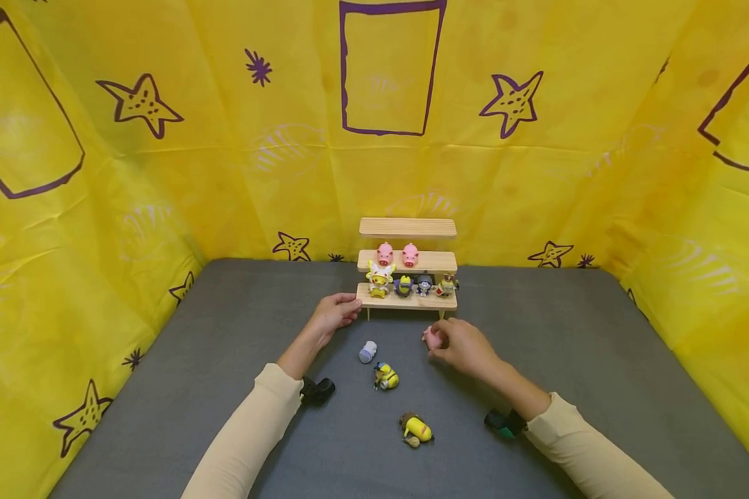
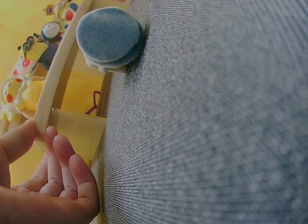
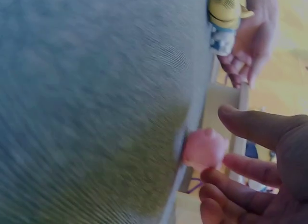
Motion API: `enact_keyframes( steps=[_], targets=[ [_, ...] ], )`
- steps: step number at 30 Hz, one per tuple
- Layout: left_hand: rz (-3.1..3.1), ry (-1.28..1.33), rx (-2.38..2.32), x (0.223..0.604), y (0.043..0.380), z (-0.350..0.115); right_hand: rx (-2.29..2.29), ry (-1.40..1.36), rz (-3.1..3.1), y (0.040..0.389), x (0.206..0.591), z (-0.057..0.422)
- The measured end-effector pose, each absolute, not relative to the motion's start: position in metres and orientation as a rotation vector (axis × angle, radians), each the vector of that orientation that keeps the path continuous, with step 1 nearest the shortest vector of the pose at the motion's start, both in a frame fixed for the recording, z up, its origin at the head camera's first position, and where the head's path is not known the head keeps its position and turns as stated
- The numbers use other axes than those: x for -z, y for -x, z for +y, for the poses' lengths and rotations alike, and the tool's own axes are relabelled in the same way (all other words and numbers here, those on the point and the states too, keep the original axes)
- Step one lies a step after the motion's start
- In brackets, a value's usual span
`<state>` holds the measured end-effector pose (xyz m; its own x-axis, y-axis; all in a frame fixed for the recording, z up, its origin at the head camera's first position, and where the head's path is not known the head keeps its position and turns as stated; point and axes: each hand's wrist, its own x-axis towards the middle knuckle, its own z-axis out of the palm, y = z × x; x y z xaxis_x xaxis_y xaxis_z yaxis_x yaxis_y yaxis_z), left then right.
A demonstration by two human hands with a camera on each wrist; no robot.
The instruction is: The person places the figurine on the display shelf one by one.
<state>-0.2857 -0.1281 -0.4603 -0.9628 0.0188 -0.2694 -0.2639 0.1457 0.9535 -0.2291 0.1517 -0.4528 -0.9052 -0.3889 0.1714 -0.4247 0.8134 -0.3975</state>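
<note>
My left hand (image 1: 332, 315) pinches the left end of the lowest board of a three-tier wooden display shelf (image 1: 408, 226), thumb above and fingertips beneath in the left wrist view. Just in front of the shelf's right side, a pink pig figurine (image 1: 433, 338) lies on the grey cloth. My right hand (image 1: 471, 348) reaches around it. In the right wrist view, fingertips touch or nearly touch the pig's side, while the thumb (image 3: 250, 125) stands apart from it. Two pink pig figurines (image 1: 410, 255) stand on the middle board. Several figurines, including a yellow one in a white hood (image 1: 379, 278), line the lowest board.
On the grey-covered table (image 1: 181, 388) lie a white and blue figurine (image 1: 367, 352), a yellow figurine with a blue cap (image 1: 386, 376) and a brown and yellow figurine (image 1: 417, 428). Yellow patterned cloth (image 1: 287, 201) hangs behind and on both sides.
</note>
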Motion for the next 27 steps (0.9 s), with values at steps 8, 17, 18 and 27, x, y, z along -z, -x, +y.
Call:
enact_keyframes(
  steps=[8, 17, 18, 27],
  targets=[
    [2.2, 0.266, -1.887, 0.459, 0.287, -0.129, -0.636, -0.607, -2.859, 0.229, 0.456, 0.148],
    [2.2, 0.252, -1.884, 0.459, 0.287, -0.129, -0.919, -0.673, -2.956, 0.244, 0.45, 0.16],
    [2.203, 0.252, -1.884, 0.459, 0.287, -0.129, -1.015, -0.672, -2.99, 0.247, 0.448, 0.163],
    [2.208, 0.254, -1.867, 0.454, 0.283, -0.128, -1.668, -0.604, -3.19, 0.269, 0.445, 0.192]
  ],
)
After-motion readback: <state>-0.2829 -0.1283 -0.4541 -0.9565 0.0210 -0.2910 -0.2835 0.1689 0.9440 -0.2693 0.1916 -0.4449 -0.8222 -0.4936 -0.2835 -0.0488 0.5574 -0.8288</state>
